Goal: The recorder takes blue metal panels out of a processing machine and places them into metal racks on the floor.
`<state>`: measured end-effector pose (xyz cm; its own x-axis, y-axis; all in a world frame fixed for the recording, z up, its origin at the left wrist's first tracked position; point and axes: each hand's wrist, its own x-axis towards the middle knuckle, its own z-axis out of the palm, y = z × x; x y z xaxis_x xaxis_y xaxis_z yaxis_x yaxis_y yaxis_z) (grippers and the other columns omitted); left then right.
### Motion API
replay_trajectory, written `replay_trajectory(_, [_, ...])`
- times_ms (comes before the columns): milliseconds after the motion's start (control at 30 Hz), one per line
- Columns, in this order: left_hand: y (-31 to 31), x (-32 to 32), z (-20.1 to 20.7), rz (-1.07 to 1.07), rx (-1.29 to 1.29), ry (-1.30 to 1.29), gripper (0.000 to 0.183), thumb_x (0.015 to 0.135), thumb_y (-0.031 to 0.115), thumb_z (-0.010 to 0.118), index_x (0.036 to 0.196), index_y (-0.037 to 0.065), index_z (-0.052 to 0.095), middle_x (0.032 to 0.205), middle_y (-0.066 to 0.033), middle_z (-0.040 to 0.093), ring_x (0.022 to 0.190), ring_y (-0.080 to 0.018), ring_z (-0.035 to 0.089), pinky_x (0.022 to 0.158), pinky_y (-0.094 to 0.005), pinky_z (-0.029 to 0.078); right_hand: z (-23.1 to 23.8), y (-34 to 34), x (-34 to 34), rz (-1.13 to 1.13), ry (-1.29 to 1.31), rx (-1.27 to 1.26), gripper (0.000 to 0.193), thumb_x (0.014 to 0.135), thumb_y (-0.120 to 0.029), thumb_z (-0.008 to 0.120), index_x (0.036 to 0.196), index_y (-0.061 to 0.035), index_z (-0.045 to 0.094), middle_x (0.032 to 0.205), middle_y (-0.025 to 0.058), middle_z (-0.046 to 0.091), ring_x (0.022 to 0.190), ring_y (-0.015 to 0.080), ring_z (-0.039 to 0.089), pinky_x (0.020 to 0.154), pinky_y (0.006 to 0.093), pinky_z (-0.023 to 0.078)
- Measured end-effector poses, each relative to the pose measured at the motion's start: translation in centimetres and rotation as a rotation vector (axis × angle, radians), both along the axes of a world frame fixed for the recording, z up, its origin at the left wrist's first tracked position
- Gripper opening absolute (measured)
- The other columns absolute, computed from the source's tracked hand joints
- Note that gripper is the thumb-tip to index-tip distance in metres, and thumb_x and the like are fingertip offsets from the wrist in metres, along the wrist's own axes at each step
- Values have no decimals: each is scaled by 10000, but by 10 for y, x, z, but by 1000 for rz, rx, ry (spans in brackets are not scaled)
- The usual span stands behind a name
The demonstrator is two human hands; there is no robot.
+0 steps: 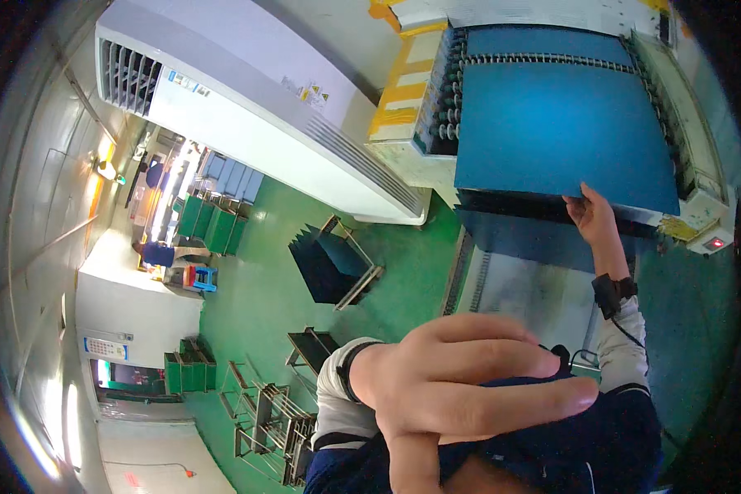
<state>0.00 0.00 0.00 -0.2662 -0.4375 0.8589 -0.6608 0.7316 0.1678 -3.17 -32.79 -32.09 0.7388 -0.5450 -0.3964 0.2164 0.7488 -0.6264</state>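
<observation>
Head view: a roller conveyor [412,95], the landmark here, carries a blue panel [560,123] at its near end, lying flat, its near edge facing the person. The panel looks wider across the conveyor than along it, though foreshortening makes its long axis uncertain. Of the two hands, the right hand [593,218] is nearer: its fingers are curled at the panel's near edge, right of the edge's middle, and whether they pinch it or merely touch it cannot be told. The left hand [461,379] is on the person's side of the conveyor, close to the camera, fingers spread, nothing seen in its grasp; the panel lies beyond it, well apart. Left of the conveyor stand a white cabinet unit [280,123] and, on the green floor [416,288], a rack of dark panels [329,263].
</observation>
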Motion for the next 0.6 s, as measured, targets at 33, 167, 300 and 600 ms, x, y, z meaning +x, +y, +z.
replay_trajectory(33, [-13,-7,-3,45,-204,53,648,929,73,513,1451,291,197,1042,-204,668,718,-311,657,636,-390,571,7,6,-2,-24,2,7,290,873,-301,686,953,-63,539,942,166,685,809,277,692,666,359,581])
replay_trajectory(167, [9,18,22,-14,-91,-52,779,890,-24,512,1488,363,199,972,-181,687,678,-259,666,649,-348,582,15,36,7,-72,71,62,255,902,-319,649,915,-75,576,947,130,693,784,215,685,651,328,563])
replay_trajectory(300, [25,3,-2,134,-74,120,693,840,-27,614,1385,195,249,1032,-253,659,727,-353,645,605,-406,559,23,43,2,19,57,34,296,910,-354,629,953,-61,621,970,103,696,818,197,685,649,313,561])
replay_trajectory(600, [4,0,13,93,-127,124,682,894,-19,505,1443,325,290,963,-183,686,668,-253,664,632,-339,572,25,58,-20,80,65,-91,334,916,-343,612,1070,-48,636,1036,99,688,858,196,682,645,301,555])
